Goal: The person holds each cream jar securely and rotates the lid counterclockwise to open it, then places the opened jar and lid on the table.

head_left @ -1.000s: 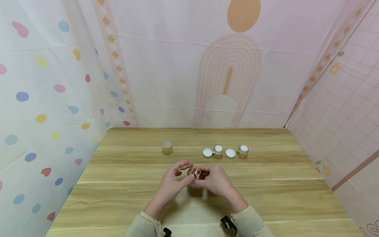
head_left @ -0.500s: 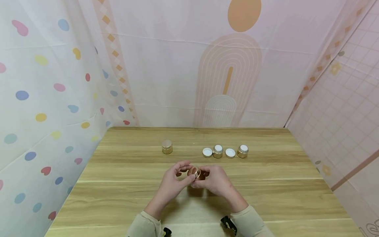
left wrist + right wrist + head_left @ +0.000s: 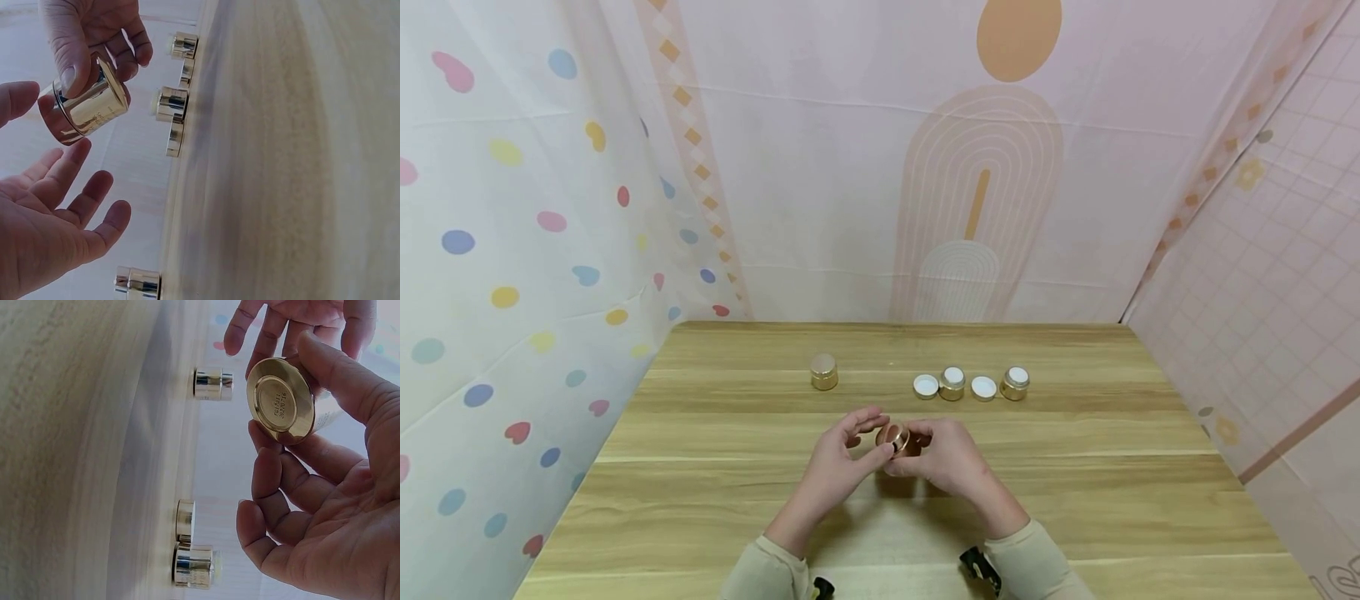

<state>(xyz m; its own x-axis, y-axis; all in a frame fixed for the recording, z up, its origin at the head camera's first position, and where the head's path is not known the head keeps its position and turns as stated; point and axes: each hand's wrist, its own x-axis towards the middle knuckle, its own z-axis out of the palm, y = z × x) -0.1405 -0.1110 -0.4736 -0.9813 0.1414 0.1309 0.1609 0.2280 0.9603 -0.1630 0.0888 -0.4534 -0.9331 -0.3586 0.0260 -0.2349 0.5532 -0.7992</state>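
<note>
A gold cosmetic jar (image 3: 892,434) is held tilted above the table between both hands. My right hand (image 3: 951,457) grips its body, thumb on one side and fingers on the other. My left hand (image 3: 841,457) has its thumb and index fingertip at the rim of the jar's lid (image 3: 57,119), pinching it, while its other fingers spread apart. The lid sits on the jar. In the right wrist view the jar's base (image 3: 278,403) faces the camera, with printed digits on it.
Farther back on the wooden table (image 3: 715,467) stands a lidded gold jar (image 3: 823,373) at left. To the right, two uncovered jars (image 3: 952,385) with white tops stand in a row with two upturned lids (image 3: 983,388). Patterned cloth (image 3: 820,192) hangs behind and at both sides.
Almost nothing differs. Both hands stay around the same jar in nearly the same place, and the jars and lids behind have not moved.
</note>
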